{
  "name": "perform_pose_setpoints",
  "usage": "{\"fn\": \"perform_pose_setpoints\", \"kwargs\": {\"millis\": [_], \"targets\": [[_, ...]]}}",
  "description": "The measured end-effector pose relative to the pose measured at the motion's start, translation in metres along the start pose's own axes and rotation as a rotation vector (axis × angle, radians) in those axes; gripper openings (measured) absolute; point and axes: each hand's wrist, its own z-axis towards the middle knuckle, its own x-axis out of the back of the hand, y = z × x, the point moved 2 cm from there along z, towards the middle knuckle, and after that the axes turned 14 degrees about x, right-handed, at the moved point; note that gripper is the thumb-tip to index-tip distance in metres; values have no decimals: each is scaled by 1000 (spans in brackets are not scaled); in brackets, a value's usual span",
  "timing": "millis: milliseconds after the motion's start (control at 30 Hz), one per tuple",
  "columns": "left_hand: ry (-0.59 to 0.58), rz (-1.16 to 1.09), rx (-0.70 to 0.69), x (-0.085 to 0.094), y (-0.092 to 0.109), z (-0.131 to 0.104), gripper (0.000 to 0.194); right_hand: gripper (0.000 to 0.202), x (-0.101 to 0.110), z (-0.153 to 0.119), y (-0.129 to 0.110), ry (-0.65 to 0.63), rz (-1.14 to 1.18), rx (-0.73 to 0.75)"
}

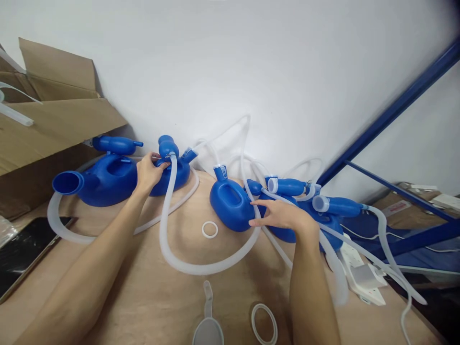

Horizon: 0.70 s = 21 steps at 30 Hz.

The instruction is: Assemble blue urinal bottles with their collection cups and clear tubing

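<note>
My left hand (150, 171) is closed on the handle of a blue bottle (176, 177), just below a small blue funnel piece (167, 146) resting on top. From that piece a translucent hose (201, 268) loops down over the table and up to the right. At the loop's right side, my right hand (271, 213) has its thumb and fingers around the hose, beside a second blue bottle (230, 203) with an oval handle opening. A small white ring (210, 229) lies between the hands, inside the loop.
Another blue bottle (108, 179) stands at left by a cardboard box (57, 120) and a phone (25, 249). More blue bottles (328, 220) with hoses crowd the right, near a power strip (361, 273). A grey cap (208, 333) and larger ring (264, 324) lie in front.
</note>
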Motion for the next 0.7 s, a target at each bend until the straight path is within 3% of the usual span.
{"fn": "perform_pose_setpoints", "kwargs": {"millis": [67,200,300,467,600,700], "targets": [[1,10,16,-6,-5,1,36,87,-1,6,10,0,36,-35],[-42,24,-21,-15,-9,5,40,103,-9,18,24,-47,361,-51],[-153,31,-114,-21,-7,7,41,105,-11,27,26,21,530,71],[-216,18,-181,-30,-5,2,47,69,-3,33,14,330,727,351],[-201,59,-104,-25,-5,2,40,83,0,37,0,646,756,519],[-278,97,-64,-5,1,8,36,93,4,34,-6,883,601,560]]}}
